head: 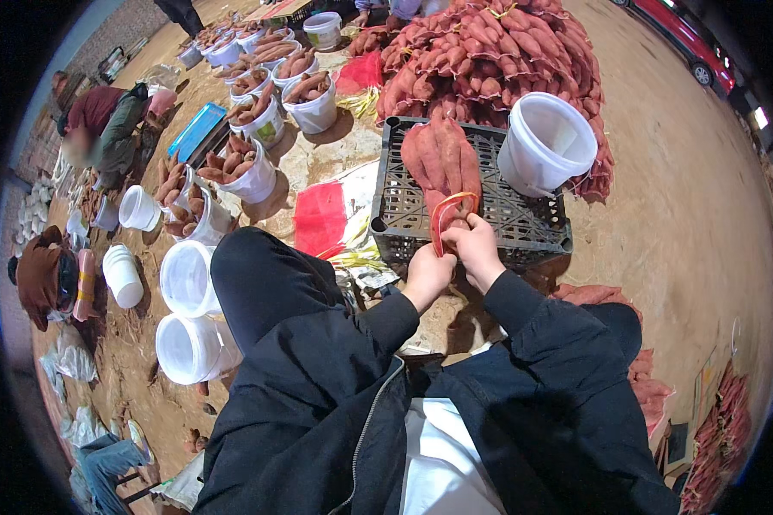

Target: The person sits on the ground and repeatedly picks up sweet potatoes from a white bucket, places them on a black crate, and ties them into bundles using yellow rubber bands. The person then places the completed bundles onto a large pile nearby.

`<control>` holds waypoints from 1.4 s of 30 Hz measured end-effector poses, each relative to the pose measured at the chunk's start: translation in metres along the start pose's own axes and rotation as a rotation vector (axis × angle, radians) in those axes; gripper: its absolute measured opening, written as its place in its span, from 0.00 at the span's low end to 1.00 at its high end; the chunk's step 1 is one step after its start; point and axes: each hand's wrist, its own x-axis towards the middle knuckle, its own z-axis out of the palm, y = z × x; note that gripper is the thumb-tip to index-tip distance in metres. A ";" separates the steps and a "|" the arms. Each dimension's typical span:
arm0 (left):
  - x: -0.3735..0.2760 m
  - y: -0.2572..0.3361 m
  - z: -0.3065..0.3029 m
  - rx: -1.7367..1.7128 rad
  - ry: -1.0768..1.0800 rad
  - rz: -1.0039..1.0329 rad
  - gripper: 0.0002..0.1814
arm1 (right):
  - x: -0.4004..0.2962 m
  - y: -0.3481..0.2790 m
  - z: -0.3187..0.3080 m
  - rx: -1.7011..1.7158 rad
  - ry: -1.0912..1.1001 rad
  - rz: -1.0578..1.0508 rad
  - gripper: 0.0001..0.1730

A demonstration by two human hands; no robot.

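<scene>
A red mesh bag of sweet potatoes (pixel 443 158) lies on an upturned black plastic crate (pixel 402 222), its mouth towards me. My left hand (pixel 429 271) grips the near edge of the bag's mouth. Close beside it, my right hand (pixel 475 248) pinches the same rim, where a yellow-orange edge loops up. Fingertips of both hands nearly meet, and the fold between them is partly hidden. On the crate's right end stands a white plastic bucket (pixel 547 145), tilted, with no sweet potatoes seen in it.
Behind the crate rises a heap of filled red mesh bags (pixel 489 58). Flat red mesh bags with yellow ties (pixel 322 215) lie left of it. Buckets of sweet potatoes (pixel 248 170), a blue-topped scale (pixel 196 132) and white buckets (pixel 190 280) stand further left. A person (pixel 113 125) bends there.
</scene>
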 end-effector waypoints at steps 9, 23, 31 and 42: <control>0.013 -0.019 -0.001 0.223 -0.080 0.044 0.17 | 0.018 0.039 -0.001 -0.808 0.177 -0.628 0.30; 0.007 0.004 -0.015 -0.185 -0.236 -0.104 0.15 | 0.051 0.037 -0.006 -0.789 0.074 -0.873 0.31; -0.008 -0.004 -0.015 -0.079 -0.249 0.000 0.17 | 0.044 0.006 0.000 -0.893 -0.015 -1.144 0.04; -0.004 0.006 -0.012 -0.174 -0.254 -0.094 0.19 | 0.061 0.005 -0.017 -1.031 0.012 -1.223 0.05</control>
